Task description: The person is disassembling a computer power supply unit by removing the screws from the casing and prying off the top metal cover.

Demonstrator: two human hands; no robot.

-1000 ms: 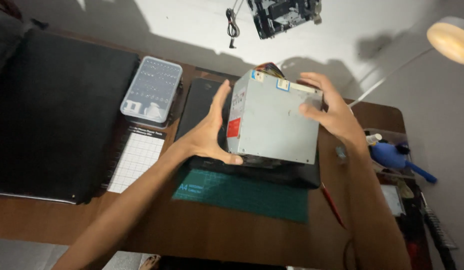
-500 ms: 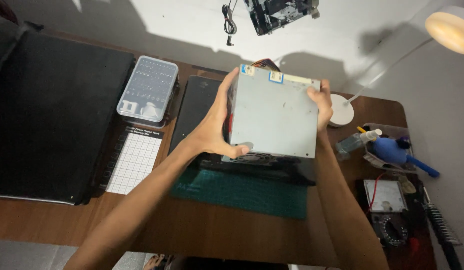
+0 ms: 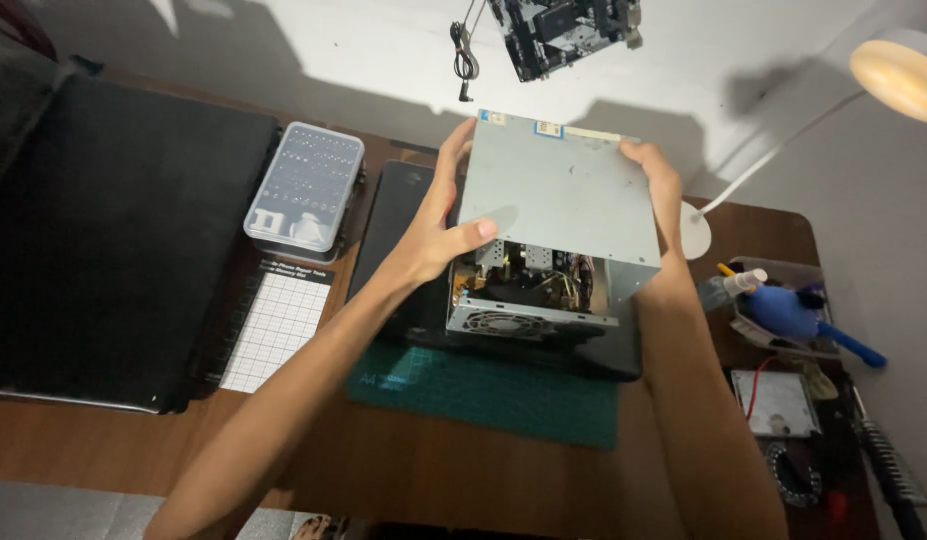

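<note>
A grey metal cover [image 3: 553, 185] is raised and tilted above a grey power supply box [image 3: 528, 295], whose fan, wires and parts show underneath. My left hand [image 3: 438, 225] grips the cover's left edge, thumb on top. My right hand [image 3: 658, 185] grips its right edge. The box rests on a black pad over a green cutting mat [image 3: 493, 390] on the brown desk [image 3: 103, 450].
A clear case of screwdriver bits [image 3: 305, 190] and a white gridded mat [image 3: 273, 325] lie to the left, beside a large black case [image 3: 113, 240]. A white desk lamp [image 3: 898, 65] stands at right, with a blue tool [image 3: 798, 315], a meter [image 3: 778, 405] and a brush below. A circuit board [image 3: 563, 30] hangs on the wall.
The closed box was held up in both hands; now the cover has lifted away from it, and the open box with its fan and wiring sits on the pad below.
</note>
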